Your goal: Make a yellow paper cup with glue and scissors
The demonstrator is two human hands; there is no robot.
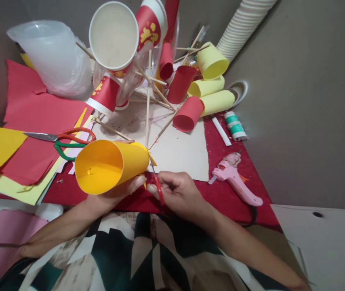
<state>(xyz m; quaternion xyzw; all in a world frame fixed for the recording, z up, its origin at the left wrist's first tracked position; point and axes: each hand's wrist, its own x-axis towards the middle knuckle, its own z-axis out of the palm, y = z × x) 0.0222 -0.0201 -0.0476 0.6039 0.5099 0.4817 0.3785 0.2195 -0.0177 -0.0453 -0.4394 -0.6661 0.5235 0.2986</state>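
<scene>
My left hand [120, 191] is wrapped around a yellow paper tube [134, 159] from below. The tube lies sideways, its wide mouth facing left. At its right end, pointed yellow flaps stick out past the rim. My right hand [178, 190] is closed on small scissors with red handles [159, 188]. Their thin blades point up and touch or nearly touch the tube's right edge; I cannot tell whether they are biting into the paper. Larger scissors [77, 137] with orange and green handles rest on paper sheets at the left.
A pink glue gun [236, 178] lies at the right of the red cloth [204, 208]. Behind my hands stand red paper cups [104, 95], joined wooden sticks [148, 105], red paper tubes [188, 114] and pale yellow tubes [217, 103]. Red paper [36, 121] and plastic bowls [54, 60] occupy the left.
</scene>
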